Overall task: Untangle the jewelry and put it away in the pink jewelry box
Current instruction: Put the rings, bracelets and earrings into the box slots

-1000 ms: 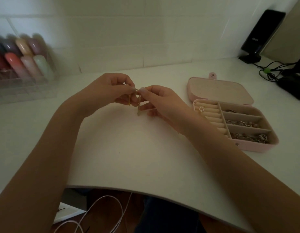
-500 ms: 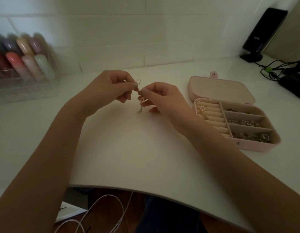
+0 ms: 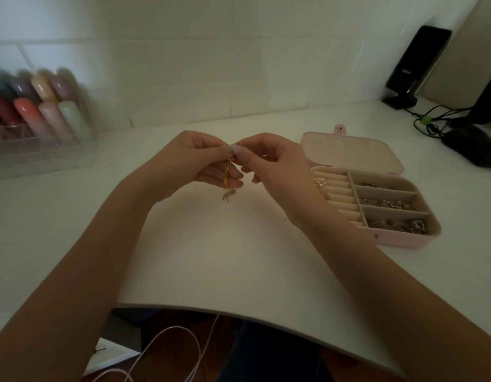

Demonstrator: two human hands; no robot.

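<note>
- Your left hand [image 3: 194, 158] and right hand [image 3: 269, 158] are raised together above the middle of the white desk [image 3: 239, 257], fingertips meeting at the top of a small gold dangling piece of jewelry [image 3: 228, 177].
- Your left hand pinches the piece near its top, thumb against forefinger, with the lower fingers curled in behind it.
- Your right hand pinches at the same spot from the other side; its other fingers are loosely curled. Whether it holds the same strand or a second one is too fine to tell.
- The jewelry hangs straight down from the pinch, its long axis near vertical: a short chain with a yellow drop, and a small gold charm [image 3: 228, 194] at the bottom, hanging clear of the desk as far as I can judge.
- Judgement: you are at the untangling step; nothing shows that the piece is free yet.
- The relation that matters: the pink jewelry box [image 3: 404, 238] lies open to your right, near your right wrist and well apart from your left hand. Your right hand is the nearer one for the drop-off.
- The box has ring rolls [image 3: 338, 194] on its near-left side and three compartments [image 3: 387, 201] on the right, all three already holding jewelry.
- Judgement: once the piece is free, carry it rightward by its top and lower it in charm first, so the chain does not knot again.
- At the far left stands a clear organiser [image 3: 40, 150] with pastel bottles, blurred.
</note>
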